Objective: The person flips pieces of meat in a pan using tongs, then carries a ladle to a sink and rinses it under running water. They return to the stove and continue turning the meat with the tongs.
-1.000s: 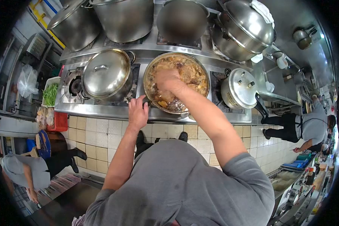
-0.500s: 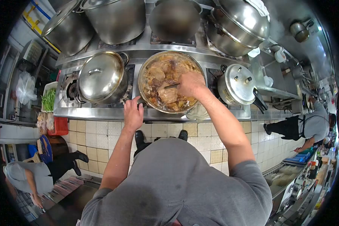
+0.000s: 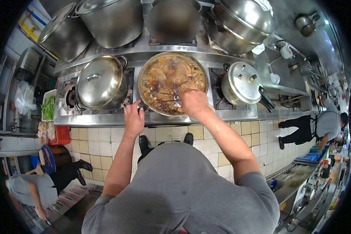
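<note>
In front of me a wide round pan (image 3: 139, 89) sits on the stove, full of brown simmering liquid with pieces of meat and orange bits (image 3: 158, 75). My right hand (image 3: 194, 103) is closed in a fist over its near right side, holding a thin dark two-pronged utensil (image 3: 168, 94) whose tips dip into the stew. At the pan's lower left, my left hand (image 3: 134, 120) has its thumb and fingers around the side handle, mostly hidden by the hand. A lidded steel pot (image 3: 99, 84) stands left of the pan, and a pressure cooker (image 3: 241, 83) stands right of it.
Large steel pots (image 3: 111, 25) and a domed steamer (image 3: 243, 23) line the back burners. Green vegetables (image 3: 48, 108) sit in a tub at left, above a red crate (image 3: 62, 135). One person (image 3: 33, 189) stands lower left, another (image 3: 325, 124) at far right.
My right hand has moved down and slightly left over the pan. The meat piece at the utensil now lies lower in the liquid. The person at right has shifted stance.
</note>
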A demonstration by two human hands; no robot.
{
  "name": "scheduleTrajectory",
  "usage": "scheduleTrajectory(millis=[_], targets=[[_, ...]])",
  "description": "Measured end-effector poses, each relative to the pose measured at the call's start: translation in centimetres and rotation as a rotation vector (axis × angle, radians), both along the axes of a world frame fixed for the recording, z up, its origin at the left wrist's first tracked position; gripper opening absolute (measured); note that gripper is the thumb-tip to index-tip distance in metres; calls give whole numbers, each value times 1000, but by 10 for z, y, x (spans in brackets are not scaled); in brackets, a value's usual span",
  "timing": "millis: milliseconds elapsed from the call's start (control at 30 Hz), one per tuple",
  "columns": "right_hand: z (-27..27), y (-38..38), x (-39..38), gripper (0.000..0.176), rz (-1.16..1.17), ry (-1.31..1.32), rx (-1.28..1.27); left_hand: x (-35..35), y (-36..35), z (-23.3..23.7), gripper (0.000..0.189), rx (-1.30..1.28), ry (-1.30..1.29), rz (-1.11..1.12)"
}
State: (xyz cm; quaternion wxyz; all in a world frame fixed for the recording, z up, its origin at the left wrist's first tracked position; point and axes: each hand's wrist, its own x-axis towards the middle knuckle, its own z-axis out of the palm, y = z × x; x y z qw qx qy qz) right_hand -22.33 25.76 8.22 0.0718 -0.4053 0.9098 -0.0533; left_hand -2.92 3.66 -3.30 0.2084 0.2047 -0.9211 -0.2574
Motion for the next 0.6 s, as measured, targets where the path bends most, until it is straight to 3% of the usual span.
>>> scheduleTrajectory(millis=[200,600], targets=[[11,-57,7,22,1,-143,153,1,1,5,40,6,-69,7],[-5,-121,-5,22,227,44,275,2,3,3,43,54,-45,42]])
